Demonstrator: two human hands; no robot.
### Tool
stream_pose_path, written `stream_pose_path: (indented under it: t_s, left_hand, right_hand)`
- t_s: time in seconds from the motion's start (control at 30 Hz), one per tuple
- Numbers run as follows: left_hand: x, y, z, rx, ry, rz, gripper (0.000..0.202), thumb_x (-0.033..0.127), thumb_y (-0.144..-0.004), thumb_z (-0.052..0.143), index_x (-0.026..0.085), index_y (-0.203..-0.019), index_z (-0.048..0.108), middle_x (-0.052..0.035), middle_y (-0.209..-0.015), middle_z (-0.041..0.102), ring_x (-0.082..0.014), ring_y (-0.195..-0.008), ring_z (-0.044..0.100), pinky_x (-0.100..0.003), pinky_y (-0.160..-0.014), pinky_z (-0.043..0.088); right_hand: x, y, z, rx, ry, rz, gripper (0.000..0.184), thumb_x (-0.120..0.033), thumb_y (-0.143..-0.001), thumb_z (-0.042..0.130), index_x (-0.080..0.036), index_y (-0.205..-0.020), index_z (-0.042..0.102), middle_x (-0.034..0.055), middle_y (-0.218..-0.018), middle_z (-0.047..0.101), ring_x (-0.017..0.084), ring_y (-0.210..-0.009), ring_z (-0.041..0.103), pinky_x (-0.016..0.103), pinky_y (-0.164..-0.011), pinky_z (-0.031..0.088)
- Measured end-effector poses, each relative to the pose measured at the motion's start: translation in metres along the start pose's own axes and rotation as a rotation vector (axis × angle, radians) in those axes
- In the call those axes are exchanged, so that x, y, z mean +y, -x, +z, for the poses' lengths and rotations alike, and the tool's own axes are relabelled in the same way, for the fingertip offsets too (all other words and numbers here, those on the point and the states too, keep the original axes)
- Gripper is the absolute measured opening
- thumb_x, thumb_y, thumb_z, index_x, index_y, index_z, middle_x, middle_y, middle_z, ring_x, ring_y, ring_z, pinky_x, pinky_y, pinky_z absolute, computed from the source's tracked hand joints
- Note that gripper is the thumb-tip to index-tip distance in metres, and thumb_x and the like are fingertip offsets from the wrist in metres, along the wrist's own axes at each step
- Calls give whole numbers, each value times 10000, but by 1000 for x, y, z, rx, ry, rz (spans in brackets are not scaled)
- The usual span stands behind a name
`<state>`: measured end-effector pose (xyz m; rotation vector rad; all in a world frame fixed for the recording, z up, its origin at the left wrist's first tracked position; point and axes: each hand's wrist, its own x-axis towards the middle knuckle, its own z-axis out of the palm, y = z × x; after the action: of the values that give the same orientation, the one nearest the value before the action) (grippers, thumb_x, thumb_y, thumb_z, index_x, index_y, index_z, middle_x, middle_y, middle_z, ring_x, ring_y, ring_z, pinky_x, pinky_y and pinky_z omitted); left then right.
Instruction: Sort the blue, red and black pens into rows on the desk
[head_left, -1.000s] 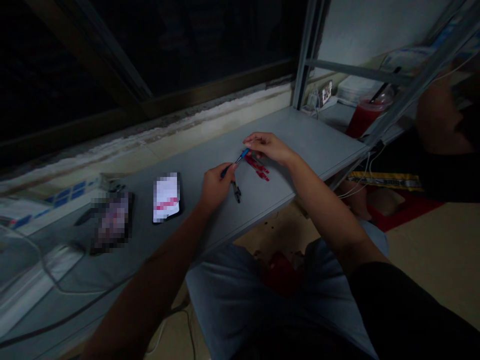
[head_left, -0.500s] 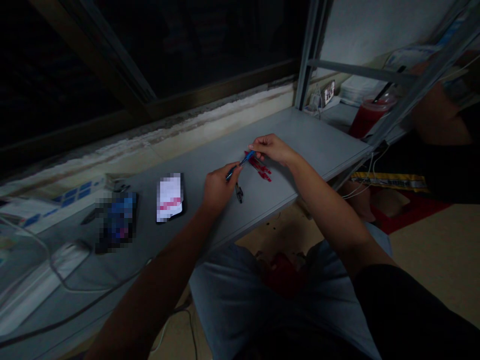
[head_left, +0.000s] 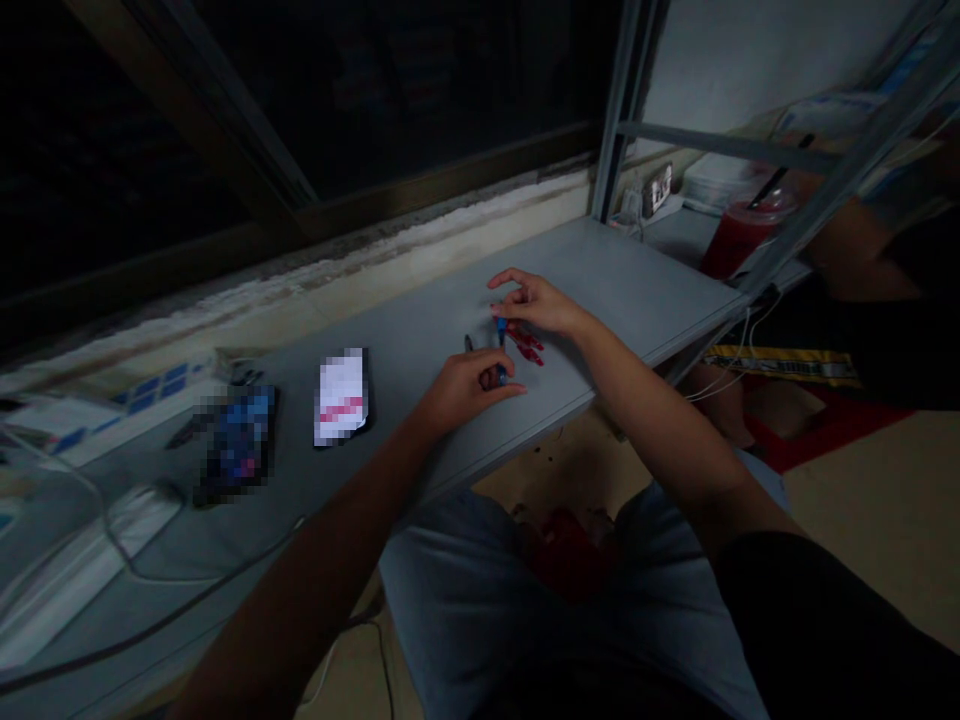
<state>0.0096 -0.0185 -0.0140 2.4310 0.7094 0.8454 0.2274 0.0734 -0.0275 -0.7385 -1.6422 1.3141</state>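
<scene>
My left hand [head_left: 465,385] rests on the grey table [head_left: 637,280] with its fingers closed round a blue pen [head_left: 500,345], which stands nearly upright on the tabletop. A dark pen part [head_left: 468,343] sticks up just behind the hand. My right hand [head_left: 536,303] hovers just past the pen's top, fingers spread and curled, holding nothing. Several red pens [head_left: 527,345] lie on the table under that hand.
A phone [head_left: 342,395] and a second blurred device [head_left: 236,445] lie to the left. A cable [head_left: 187,600] runs along the near left. A metal rack post [head_left: 619,110] and a red drink cup [head_left: 742,235] stand at the far right, beside another person's arm [head_left: 862,240].
Both hands held the blue pen stretched between them; now my right hand has let go and opened, and my left hand has moved right and stood the pen upright.
</scene>
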Motion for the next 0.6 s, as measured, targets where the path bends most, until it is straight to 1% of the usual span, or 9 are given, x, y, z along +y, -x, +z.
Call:
stream_pose_path:
  t_s: [0.13,0.27,0.33,0.43,0.5,0.6]
  left_hand:
    - [2,1,1,-18,55,-47,387,565,-888,781,194,-837,684,51,-664,552,-95,-552,493,-235,-565,404]
    - [3,1,1,-25,51,-77,404,568,-918,740,186,-796,690,53,-646,514,-96,-550,462,-236,-565,382]
    - [2,1,1,-49,8,-45,388,553,-933,729,189,-801,699,51,-636,512,-109,-578,488,-246,-602,401]
    - [2,0,1,-56,-66,28,324,528,-934,744,205,-908,721,42,-664,567,-136,-641,548,-275,-686,447]
    - [2,0,2,-54,-90,55,297,506,-947,738,211,-970,714,35,-701,607,-148,-674,580,-295,-736,467]
    - [2,0,3,-76,-126,62,259,466,-993,689,210,-951,697,18,-739,635,-163,-721,609,-315,-775,478]
  right_hand:
    - [1,-1,2,-31,12,-1,551,-342,-816,851,-183,-1195,485,-92,-599,587,114,-491,555,173,-436,415]
    - [0,-1,3,-34,-1,-25,568,-352,-811,856,-186,-1201,477,-100,-610,582,98,-476,534,164,-435,407]
    - [-2,-1,4,-38,-12,-29,591,-377,-799,869,-185,-1201,481,-105,-608,576,95,-481,536,163,-441,412]
    - [-4,0,5,-35,-15,-21,598,-407,-800,868,-187,-1200,483,-113,-593,565,91,-465,523,165,-437,405]
    - [-6,0,6,-36,-1,-3,566,-382,-814,853,-188,-1194,481,-115,-584,566,87,-439,500,167,-424,386]
    - [-8,1,7,-25,12,5,514,-319,-833,822,-188,-1190,477,-114,-583,579,81,-415,473,166,-414,363]
